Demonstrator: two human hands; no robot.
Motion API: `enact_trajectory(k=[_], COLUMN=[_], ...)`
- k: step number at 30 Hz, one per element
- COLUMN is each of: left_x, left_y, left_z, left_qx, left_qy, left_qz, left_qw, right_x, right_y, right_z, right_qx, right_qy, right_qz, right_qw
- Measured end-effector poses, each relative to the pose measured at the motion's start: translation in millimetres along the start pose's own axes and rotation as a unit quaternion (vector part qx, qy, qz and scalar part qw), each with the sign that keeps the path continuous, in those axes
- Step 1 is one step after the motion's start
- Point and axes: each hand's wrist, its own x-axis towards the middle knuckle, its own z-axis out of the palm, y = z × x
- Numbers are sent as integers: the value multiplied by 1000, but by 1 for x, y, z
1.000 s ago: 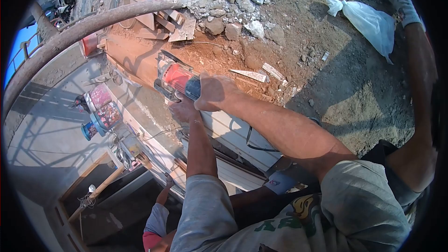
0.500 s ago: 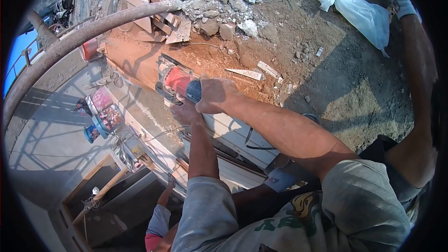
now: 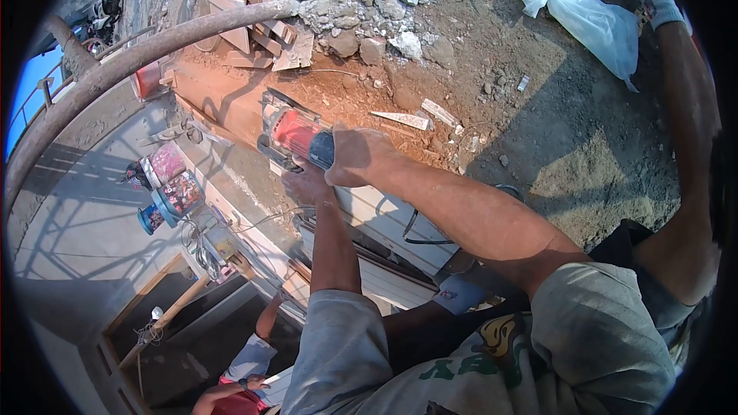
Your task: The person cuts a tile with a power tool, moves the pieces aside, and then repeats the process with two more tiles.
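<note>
A red and black handheld power saw (image 3: 296, 130) with a metal base rests at the end of a white grooved panel. Its blade cannot be made out. My right hand (image 3: 360, 156) is closed around the black rear end of the motor body. Beside it, my left hand (image 3: 307, 180) grips the near side of the saw, its fingers partly hidden. Under my forearms the white panel (image 3: 388, 219) runs back toward my body. A dark cable (image 3: 419, 241) loops over the panel.
Wood offcuts (image 3: 244, 0) and rubble (image 3: 392, 8) lie ahead, near reddish dust. A curved metal pipe (image 3: 154, 46) crosses the left. A tied white bag (image 3: 596, 27) sits at right, by another person's arm (image 3: 688, 100). A co-worker in red (image 3: 240, 400) is below left.
The saw and both my hands stay almost in place. At the lower left, the co-worker has shifted, and a hand and a white strip now show there.
</note>
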Motion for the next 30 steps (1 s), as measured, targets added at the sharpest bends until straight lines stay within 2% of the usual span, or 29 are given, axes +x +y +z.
enact_trajectory(k=[5, 7, 14, 19, 22, 26, 30], left_x=[3, 3, -11, -13, -14, -25, -28], left_y=[-8, -14, 2, 2, -2, 6, 5], left_z=[8, 13, -8, -7, -5, -16, -17], left_qx=[-1, -18, -45, -27, -45, -44, -48], left_qy=[-11, -3, -33, -28, -30, -5, -8], left_qz=[-15, 12, -16, -16, -6, 16, 22], left_qw=[1000, 1000, 998, 999, 999, 999, 999], right_x=[-2, -2, -9, -9, -10, -13, -17], right_y=[3, 5, 8, 19, 17, 19, 18], right_z=[2, 2, 2, 12, 6, 5, 4], right_qx=[5, 15, 25, 40, 41, 32, 38], right_qy=[6, 10, 7, 60, 21, 13, 22], right_qz=[-1, -6, -7, -39, -20, -40, -7], right_qw=[1000, 1000, 1000, 997, 999, 999, 999])
